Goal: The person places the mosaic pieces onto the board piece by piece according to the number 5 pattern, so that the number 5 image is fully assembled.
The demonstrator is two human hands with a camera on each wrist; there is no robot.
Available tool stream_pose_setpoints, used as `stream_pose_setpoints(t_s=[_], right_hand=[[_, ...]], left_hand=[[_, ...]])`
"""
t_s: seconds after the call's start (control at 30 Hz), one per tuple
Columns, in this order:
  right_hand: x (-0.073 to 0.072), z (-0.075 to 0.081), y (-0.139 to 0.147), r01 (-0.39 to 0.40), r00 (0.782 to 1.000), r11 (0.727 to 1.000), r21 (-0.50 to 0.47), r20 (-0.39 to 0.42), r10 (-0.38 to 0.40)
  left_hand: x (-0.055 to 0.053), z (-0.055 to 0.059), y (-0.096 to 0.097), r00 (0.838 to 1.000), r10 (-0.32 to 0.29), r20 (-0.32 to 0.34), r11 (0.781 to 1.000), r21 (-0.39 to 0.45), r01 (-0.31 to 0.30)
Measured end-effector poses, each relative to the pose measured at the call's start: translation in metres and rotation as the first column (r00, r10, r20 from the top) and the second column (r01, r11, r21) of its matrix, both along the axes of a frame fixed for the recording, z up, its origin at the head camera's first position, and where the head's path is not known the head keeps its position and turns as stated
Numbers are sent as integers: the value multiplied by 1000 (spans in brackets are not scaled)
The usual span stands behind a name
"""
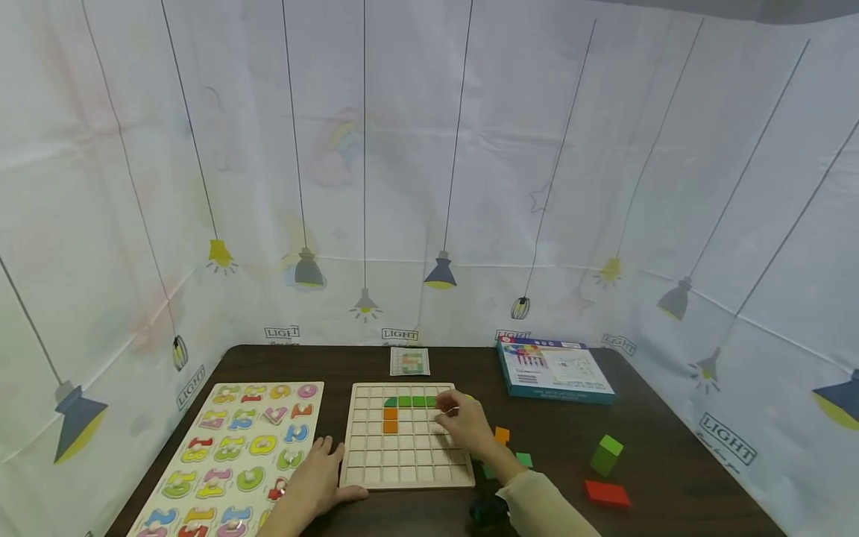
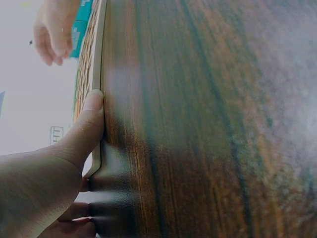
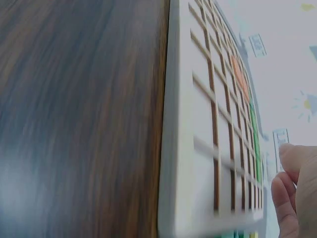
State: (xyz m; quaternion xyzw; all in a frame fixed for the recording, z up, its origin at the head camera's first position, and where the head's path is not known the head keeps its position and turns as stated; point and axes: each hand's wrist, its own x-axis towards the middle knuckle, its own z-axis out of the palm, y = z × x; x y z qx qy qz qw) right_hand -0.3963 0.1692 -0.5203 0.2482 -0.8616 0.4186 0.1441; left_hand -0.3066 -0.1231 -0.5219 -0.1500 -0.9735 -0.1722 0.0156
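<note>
A wooden grid board (image 1: 411, 473) lies on the dark table. Green tiles (image 1: 411, 402) form a row near its far side, the leftmost one cut at a corner, with orange tiles (image 1: 391, 421) below that end. My left hand (image 1: 318, 477) rests at the board's near left corner, thumb along the near edge (image 2: 96, 129) and fingers by the left side. Over the board's right side hovers my right hand (image 1: 464, 424), beside the right end of the green row. Its fingers (image 3: 283, 198) are loosely bent, and no piece shows between them.
A number puzzle board (image 1: 231, 447) lies at left. A pattern card (image 1: 410, 362) sits behind the grid, and a blue-edged box (image 1: 557, 371) at back right. Loose orange pieces (image 1: 502, 435), green pieces (image 1: 524, 459), a green block (image 1: 606, 456) and a red block (image 1: 607, 493) lie right.
</note>
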Motion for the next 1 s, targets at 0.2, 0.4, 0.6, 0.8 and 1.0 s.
stream_pose_setpoints(t_s=[0.2, 0.4, 0.6, 0.8, 1.0], right_hand=[[3, 5, 34, 88, 995, 996, 19, -40, -87], [5, 3, 67, 137, 990, 990, 27, -19, -136], [10, -1, 90, 213, 977, 976, 43, -42, -211], [18, -7, 104, 235, 972, 967, 99, -14, -235], [24, -10, 111, 236, 970, 966, 103, 32, -240]], left_hand=[[1, 2, 0, 1000, -2, -3, 1000, 9, 2], [2, 3, 0, 1000, -1, 1, 1000, 9, 1], [2, 1, 0, 1000, -5, -3, 1000, 9, 5], [1, 0, -1, 1000, -7, -3, 1000, 20, 7], [1, -1, 0, 1000, -12, -4, 1000, 18, 12]])
